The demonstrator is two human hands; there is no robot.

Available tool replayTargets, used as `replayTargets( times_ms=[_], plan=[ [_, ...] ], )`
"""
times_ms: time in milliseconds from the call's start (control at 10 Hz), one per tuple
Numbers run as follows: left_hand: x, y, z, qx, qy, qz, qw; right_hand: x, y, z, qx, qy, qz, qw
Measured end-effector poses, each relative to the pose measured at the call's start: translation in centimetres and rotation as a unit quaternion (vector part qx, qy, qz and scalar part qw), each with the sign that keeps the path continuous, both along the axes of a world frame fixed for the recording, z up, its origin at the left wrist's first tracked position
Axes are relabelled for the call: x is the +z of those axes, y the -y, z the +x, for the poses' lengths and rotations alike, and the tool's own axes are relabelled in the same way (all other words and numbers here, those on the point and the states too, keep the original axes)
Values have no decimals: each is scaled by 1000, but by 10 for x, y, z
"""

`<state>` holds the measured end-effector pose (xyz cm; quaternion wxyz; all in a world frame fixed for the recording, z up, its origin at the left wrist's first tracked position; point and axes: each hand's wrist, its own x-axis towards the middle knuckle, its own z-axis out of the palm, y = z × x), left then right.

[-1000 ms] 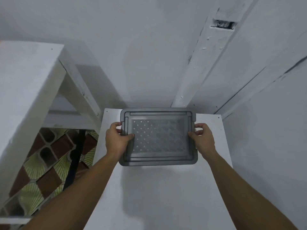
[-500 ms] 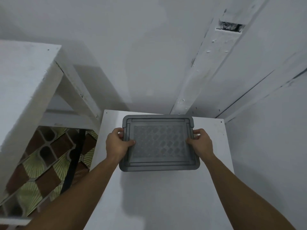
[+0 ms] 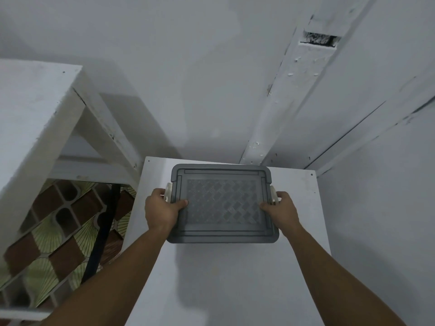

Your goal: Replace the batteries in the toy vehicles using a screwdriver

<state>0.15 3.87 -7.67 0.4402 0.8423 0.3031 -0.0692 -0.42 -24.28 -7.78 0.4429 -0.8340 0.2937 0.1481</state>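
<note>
A grey plastic storage box [image 3: 223, 203] with a patterned lid sits at the far end of a white table [image 3: 223, 278]. My left hand [image 3: 161, 211] grips its left side, thumb on the lid, fingers around a white side latch [image 3: 168, 192]. My right hand [image 3: 281, 211] holds the right side the same way, by the other white latch [image 3: 273, 194]. The lid is on, so the box's contents are hidden. No toy vehicle, battery or screwdriver is in view.
White walls close in behind and to the right of the table. A white wooden frame [image 3: 47, 128] stands at the left, with brown and green patterned floor tiles [image 3: 58, 236] and a black pole [image 3: 101, 234] below it.
The box has come a little nearer to me on the table, and my fingers have shifted down onto the white side latches. Both hands keep their hold.
</note>
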Motion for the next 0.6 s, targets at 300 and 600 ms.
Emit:
replayTargets(
  times_ms=[300,600],
  plan=[
    [-7,19,-9,-5,49,76,996,-3,-20,-8,54,84,-113,989],
    [-5,15,-9,8,45,33,998,6,-12,-13,57,70,-46,995]
  ],
)
